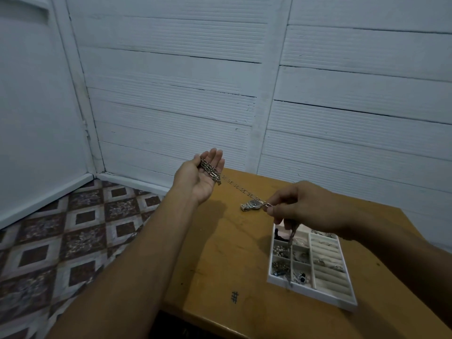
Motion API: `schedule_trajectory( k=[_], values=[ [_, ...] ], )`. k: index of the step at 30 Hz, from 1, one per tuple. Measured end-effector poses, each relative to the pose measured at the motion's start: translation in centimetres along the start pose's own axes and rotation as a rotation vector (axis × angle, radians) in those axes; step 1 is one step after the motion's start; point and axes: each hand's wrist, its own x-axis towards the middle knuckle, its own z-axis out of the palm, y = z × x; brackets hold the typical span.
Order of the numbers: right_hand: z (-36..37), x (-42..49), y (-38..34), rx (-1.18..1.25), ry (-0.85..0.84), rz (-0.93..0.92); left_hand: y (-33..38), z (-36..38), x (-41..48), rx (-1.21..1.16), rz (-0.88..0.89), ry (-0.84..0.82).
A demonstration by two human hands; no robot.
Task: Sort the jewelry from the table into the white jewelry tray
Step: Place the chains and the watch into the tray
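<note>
Our left hand [203, 184] lies palm up with straight fingers, cradling folded loops of the chain [210, 172], while our right hand [300, 206] pinches it further along, likely to gather it into a compact bundle. Its tail dangles over the white jewelry tray [318, 294] — a watch [252, 206] waits on the table [220, 253].

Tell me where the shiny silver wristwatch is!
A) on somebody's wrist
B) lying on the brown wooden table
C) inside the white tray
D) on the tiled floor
B: the silver wristwatch lies on the brown wooden table, beyond the white jewelry tray, next to the right hand that pinches the silver link chain.
</note>
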Motion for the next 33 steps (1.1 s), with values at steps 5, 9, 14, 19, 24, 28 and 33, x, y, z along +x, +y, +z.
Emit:
schedule_trajectory(
  k=[5,9,14,19,24,28,33],
  values=[
    [-1.5,-0.4,-1.1,-0.121,0.004,0.002,0.9,-0.8,0.5,0.012,0.016,0.023],
    [-2.5,0.0,-2.8,-0.172,0.049,-0.051,0.7,-0.8,0.4,0.137,0.012,0.017],
    [-2.8,1.9,-5.3,-0.304,0.093,-0.105,-1.0,0.5,-0.9,0.45,-0.035,-0.06],
    [-3.1,3.9,-6.8,-0.426,0.15,-0.136,-3.8,1.7,-2.9,0.69,-0.158,-0.215],
    [-3.0,5.2,-6.3,-0.538,0.22,-0.126,-5.5,2.0,-3.8,0.539,-0.318,-0.28],
    [-2.8,5.6,-4.9,-0.552,0.248,-0.112,-5.9,1.7,-4.0,0.43,-0.386,-0.298],
    [-2.8,5.6,-3.5,-0.535,0.27,-0.103,-6.1,1.6,-4.0,0.482,-0.375,-0.308]
  ],
)
